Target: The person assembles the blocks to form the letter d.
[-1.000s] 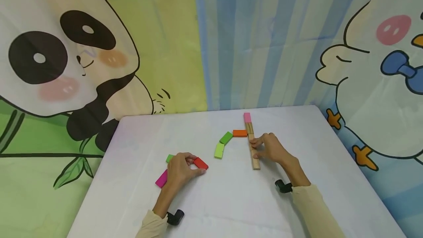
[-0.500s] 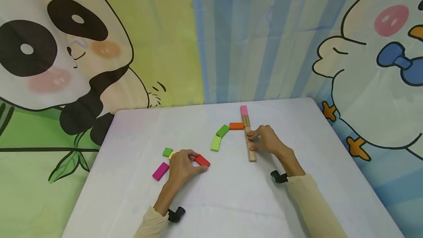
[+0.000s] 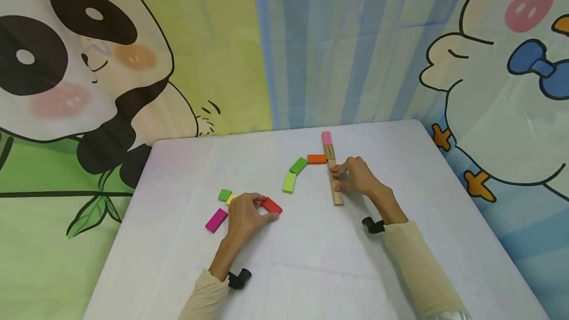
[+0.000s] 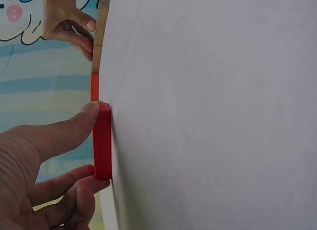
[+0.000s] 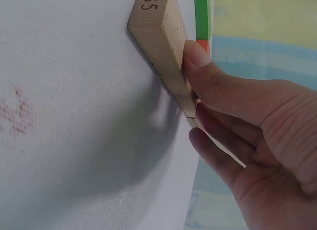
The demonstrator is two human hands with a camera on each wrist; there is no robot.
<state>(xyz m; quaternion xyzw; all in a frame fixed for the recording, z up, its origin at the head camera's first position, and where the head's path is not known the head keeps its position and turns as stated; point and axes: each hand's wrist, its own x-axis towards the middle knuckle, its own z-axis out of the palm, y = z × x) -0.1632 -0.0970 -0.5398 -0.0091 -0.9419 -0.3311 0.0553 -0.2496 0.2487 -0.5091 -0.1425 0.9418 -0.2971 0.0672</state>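
Observation:
In the head view my left hand (image 3: 247, 217) pinches a red block (image 3: 272, 205) between thumb and fingers, low over the white table. The left wrist view shows the red block (image 4: 102, 141) on its long edge, with my thumb at one end and fingers at the other. My right hand (image 3: 359, 178) lays its thumb and a fingertip on top of a row of plain wooden blocks (image 3: 338, 198); the near end bears the number 35. A pink block (image 3: 326, 138) tops that row. From its left side curves a chain of orange (image 3: 317, 159), green (image 3: 298, 165) and light green (image 3: 289, 182) blocks.
Beside my left hand lie a magenta block (image 3: 216, 220), a green block (image 3: 224, 195) and a yellow block (image 3: 230, 199) partly hidden by the hand. The table (image 3: 311, 270) ends at a printed cloth backdrop (image 3: 320, 53) behind. Small black devices sit at both wrists.
My left hand has carried the red block slightly right, uncovering the yellow block and more of the magenta one. My right hand keeps its place on the wooden row. The head view has shifted.

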